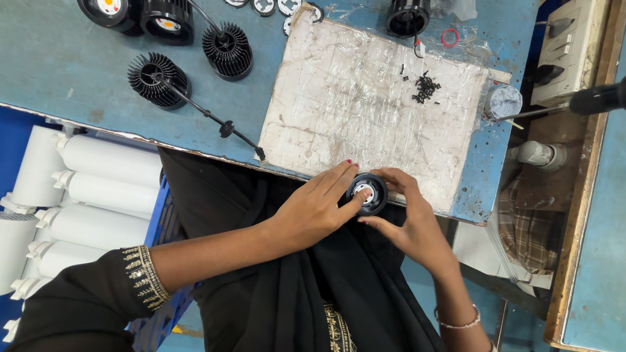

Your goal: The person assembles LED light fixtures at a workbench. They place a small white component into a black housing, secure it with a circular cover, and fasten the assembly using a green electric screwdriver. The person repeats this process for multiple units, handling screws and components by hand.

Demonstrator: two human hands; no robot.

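Both hands grip a round black lamp housing (367, 193) at the bench's near edge, left hand (317, 207) pressing its white centre with fingertips, right hand (405, 218) cupping its right side; seating step, screws (425, 87) lie far right on the wrapped board (339, 98).

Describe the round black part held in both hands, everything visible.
The round black finned housing is a short cylinder seen end-on, its open face up. Inside sits a pale disc with small dark spots, possibly screws. It looks like dark metal or plastic. It is held at the near edge of the plastic-covered work board, over the lap. The left hand touches its left rim; the right hand cups its right and lower side.
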